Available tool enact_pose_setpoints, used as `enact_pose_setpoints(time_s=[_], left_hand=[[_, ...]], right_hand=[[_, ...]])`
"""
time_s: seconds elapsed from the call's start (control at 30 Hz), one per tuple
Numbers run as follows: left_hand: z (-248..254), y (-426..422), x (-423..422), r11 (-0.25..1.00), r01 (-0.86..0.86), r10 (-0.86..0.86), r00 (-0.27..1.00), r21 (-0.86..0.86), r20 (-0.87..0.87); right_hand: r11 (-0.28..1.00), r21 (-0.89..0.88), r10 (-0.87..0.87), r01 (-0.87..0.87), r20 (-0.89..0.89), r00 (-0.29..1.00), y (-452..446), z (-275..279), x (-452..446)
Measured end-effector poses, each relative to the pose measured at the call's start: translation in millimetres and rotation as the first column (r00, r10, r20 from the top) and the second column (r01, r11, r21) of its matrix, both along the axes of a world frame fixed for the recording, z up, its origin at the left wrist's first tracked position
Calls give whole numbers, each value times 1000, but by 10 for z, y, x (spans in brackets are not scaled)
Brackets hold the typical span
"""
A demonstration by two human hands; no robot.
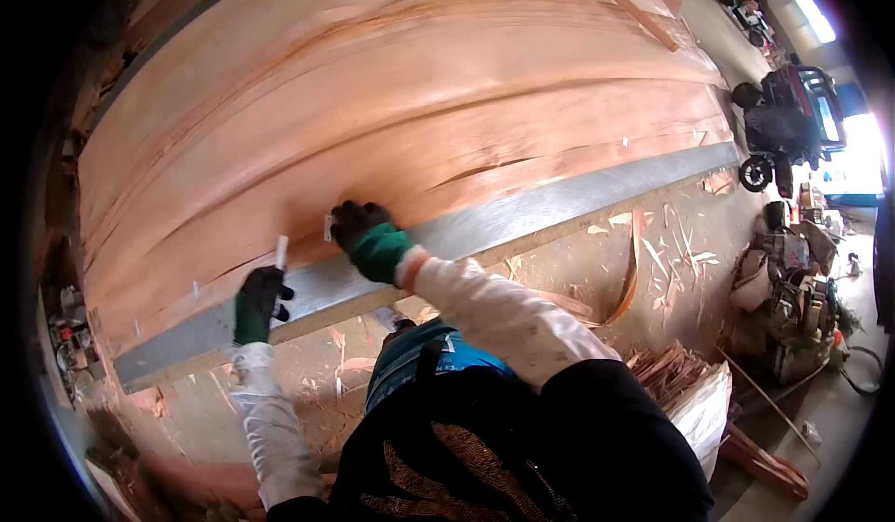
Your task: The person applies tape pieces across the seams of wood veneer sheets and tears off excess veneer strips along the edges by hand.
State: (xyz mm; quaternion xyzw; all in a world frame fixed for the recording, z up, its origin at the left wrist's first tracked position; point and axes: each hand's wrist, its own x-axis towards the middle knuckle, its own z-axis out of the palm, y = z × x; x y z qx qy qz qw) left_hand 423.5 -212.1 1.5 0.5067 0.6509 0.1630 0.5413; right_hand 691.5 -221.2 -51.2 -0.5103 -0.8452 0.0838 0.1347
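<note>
A broad sheet of reddish wood veneer [392, 140] lies over a bench, with wavy ridges and a few splits along its near side. My left hand [259, 303], in a green and black glove, is closed around a short white strip [282, 252] that looks like tape. It is over the bench's metal edge [522, 210]. My right hand [371, 240], gloved alike, rests on the near part of the veneer with its fingers bent and slightly apart. Beside those fingertips is a small white piece [328, 227] on the sheet. The right palm is hidden.
More small white pieces [625, 142] dot the veneer's near edge. A loose veneer strip [634, 14] lies across the far right. Wood scraps [667, 261] litter the floor, and a stack of veneer pieces [676, 382] is at my right. Further right stand a three-wheeled vehicle [792, 126] and machinery [792, 289].
</note>
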Motion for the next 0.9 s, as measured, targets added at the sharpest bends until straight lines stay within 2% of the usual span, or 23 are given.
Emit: enact_pose_setpoints(time_s=[0.03, 0.07, 0.1, 0.13, 0.17, 0.23, 0.27, 0.3, 0.33, 0.43, 0.53, 0.63, 0.7, 0.73, 0.8, 0.83, 0.9], left_hand=[[-94, -147, 126, 998, -1, 7, 995, -63, 99], [-98, -266, 403, 990, -22, 34, 995, -141, 88], [-153, -412, 621, 993, 13, 6, 987, -120, 159], [-90, -484, 963, 987, 40, -10, 981, -154, 195], [-79, -517, 1297, 978, 49, -5, 977, -203, 212], [-212, -498, 1885, 974, 118, -46, 939, -194, 340], [-219, -483, 2214, 977, 106, -25, 918, -183, 397], [-154, -430, 2527, 981, 150, -91, 920, -127, 382], [-124, -387, 2816, 977, 107, -18, 904, -184, 428], [-336, -274, 3353, 984, 87, -7, 888, -153, 459], [-516, -279, 3537, 987, 16, 66, 868, -162, 492], [-567, -275, 3546, 980, -9, 101, 880, -196, 465], [-440, -259, 3592, 982, -6, 83, 910, -188, 407], [-439, -257, 3600, 980, 4, 82, 903, -199, 423], [-456, -249, 3595, 975, 20, 83, 888, -219, 452], [-523, -275, 3588, 992, 6, 46, 907, -124, 418], [-525, -391, 3593, 998, -21, -1, 943, 64, 332]], right_hand=[[929, 363, -50, 66, -52, 997, -131, -82, 322], [955, 260, -80, 140, -229, 970, -158, 12, 680], [970, 123, -160, 208, -316, 935, -163, -35, 1089], [955, 30, -272, 294, -296, 916, -237, 132, 1537], [921, 171, -309, 350, -224, 924, -331, 187, 1946], [900, 77, -417, 428, -129, 900, -383, 199, 2476], [911, 34, -405, 411, -117, 907, -361, 151, 2628], [920, -8, -391, 392, -103, 915, -323, 89, 2724], [946, 3, -324, 325, 98, 941, -256, 27, 2752], [954, -19, -295, 298, 86, 952, -174, -135, 2814], [940, 41, -337, 338, -18, 941, -177, -252, 2837], [919, -19, -389, 394, -206, 898, -254, -28, 2809], [936, 205, -227, 285, -264, 937, -373, -14, 2721], [969, 187, -140, 165, -136, 981, -438, -12, 2670], [954, 279, -117, 109, 11, 993, -518, -173, 2611], [948, 305, -121, 93, 76, 990, -519, -228, 2603], [962, 226, -187, 155, 126, 974, -489, -317, 2526]])
